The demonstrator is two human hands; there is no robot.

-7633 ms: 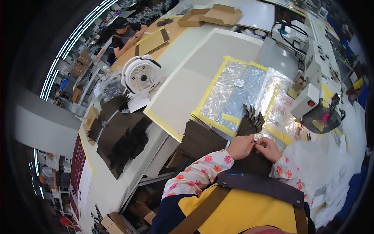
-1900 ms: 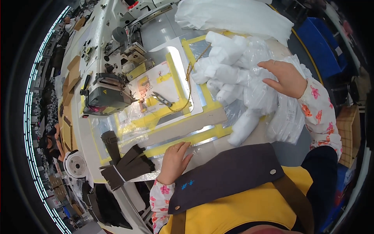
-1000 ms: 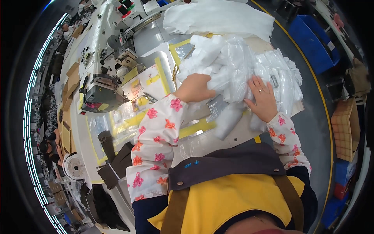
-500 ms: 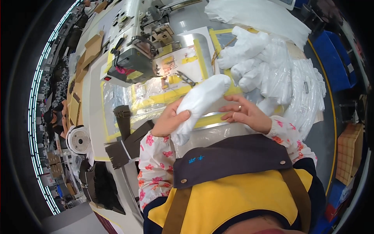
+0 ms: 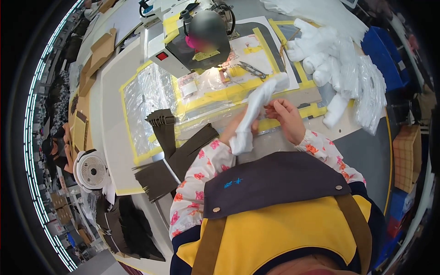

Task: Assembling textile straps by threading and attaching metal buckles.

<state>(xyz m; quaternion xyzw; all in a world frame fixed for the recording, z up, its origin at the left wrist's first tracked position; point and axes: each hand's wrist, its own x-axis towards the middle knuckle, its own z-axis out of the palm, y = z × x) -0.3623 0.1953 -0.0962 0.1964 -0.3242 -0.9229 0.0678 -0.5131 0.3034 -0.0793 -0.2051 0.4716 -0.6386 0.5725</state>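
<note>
We hold a long, crumpled, soft white roll (image 5: 257, 101) above the pale, yellow-taped worktable (image 5: 113, 130) in our closed left hand (image 5: 233, 129), our half-curled right hand (image 5: 289, 122) beside it, its grip unclear.

Production workshop, cut-and-sew type by the look of it. Evidence: white bench machine (image 5: 176, 64) with red switch, work area lit beneath it; plastic sheeting (image 5: 153, 98) taped down in yellow on a long worktable (image 5: 120, 75); metal snips (image 5: 253, 70). Material was out in batches: banded stacks of dark brown cut strips (image 5: 158, 181), heap of white bundles (image 5: 332, 55). Wearer had an apron (image 5: 275, 178) on. Co-worker (image 5: 59, 146) sat at another bench. Rows of strip lights (image 5: 31, 110), open cartons (image 5: 98, 55), blue bin (image 5: 382, 52), yellow floor line (image 5: 390, 160): shop floor, not a home.
</note>
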